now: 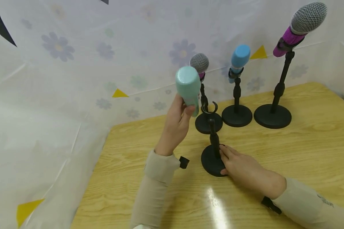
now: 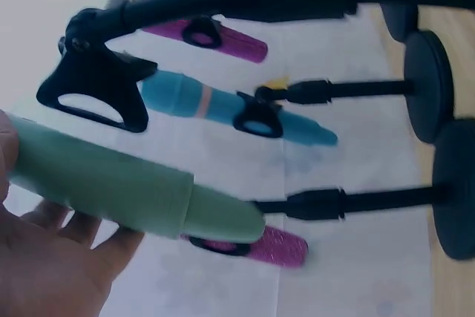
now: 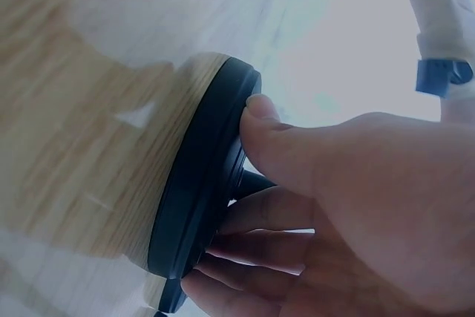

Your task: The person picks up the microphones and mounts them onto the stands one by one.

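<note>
In the head view my left hand (image 1: 174,127) grips a mint-green microphone (image 1: 187,84), its rounded head up and its narrow end down. A black tabletop microphone stand (image 1: 214,140) stands just right of that hand, and its open clip (image 1: 209,109) holds nothing. The left wrist view shows the microphone's tapered body (image 2: 111,183) beside and apart from the clip (image 2: 93,87). My right hand (image 1: 243,167) holds the stand's round base (image 1: 209,160) on the table. From the right wrist, the thumb (image 3: 263,120) presses near the base's rim while the fingers lie across its other side.
Behind stand three more black stands. One carries a silver-headed purple microphone (image 1: 199,63), the middle one a blue microphone (image 1: 240,57), the right one a larger purple microphone (image 1: 293,36). The wooden table (image 1: 126,152) meets a flower-patterned sheet (image 1: 83,79) at the back and left.
</note>
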Motion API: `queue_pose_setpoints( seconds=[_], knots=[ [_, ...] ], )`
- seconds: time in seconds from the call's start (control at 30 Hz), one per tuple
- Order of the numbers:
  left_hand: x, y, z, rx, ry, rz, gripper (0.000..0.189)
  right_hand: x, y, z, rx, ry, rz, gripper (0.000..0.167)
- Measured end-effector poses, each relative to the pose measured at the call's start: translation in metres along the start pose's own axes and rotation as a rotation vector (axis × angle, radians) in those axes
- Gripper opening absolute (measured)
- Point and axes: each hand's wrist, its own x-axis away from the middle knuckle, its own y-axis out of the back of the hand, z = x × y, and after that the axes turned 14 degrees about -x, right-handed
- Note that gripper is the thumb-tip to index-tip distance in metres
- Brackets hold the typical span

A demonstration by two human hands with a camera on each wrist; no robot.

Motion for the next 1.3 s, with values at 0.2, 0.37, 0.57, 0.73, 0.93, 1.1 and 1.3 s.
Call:
queue_pose_setpoints(
  seconds=[0.2, 0.37, 0.57, 0.73, 0.93, 1.1, 1.3],
  knots=[
    [-0.016, -0.011, -0.007, 0.197, -0.038, 0.075, 0.074, 0.002, -0.004, 0.001, 0.005, -0.015, 0.0, 0.064],
    [-0.02, -0.022, -0.007, 0.276, -0.069, 0.153, 0.078, 0.004, -0.008, -0.001, 0.032, -0.005, -0.027, 0.064],
    [-0.02, -0.027, -0.006, 0.212, -0.026, 0.193, 0.094, 0.006, -0.011, -0.003, 0.038, 0.005, -0.055, 0.064],
    [-0.023, -0.028, -0.004, 0.146, -0.04, 0.217, 0.091, 0.005, -0.01, -0.003, 0.02, 0.01, -0.063, 0.066],
    [-0.023, -0.029, 0.001, 0.094, -0.028, 0.195, 0.077, 0.004, -0.009, -0.002, 0.022, 0.022, -0.059, 0.066],
    [-0.026, -0.034, 0.006, 0.113, -0.087, 0.065, 0.056, 0.003, -0.007, -0.001, 0.035, 0.036, -0.056, 0.064],
    [-0.024, -0.031, 0.005, -0.066, -0.089, -0.014, 0.056, 0.002, -0.005, -0.003, 0.056, 0.047, -0.061, 0.064]
  ],
)
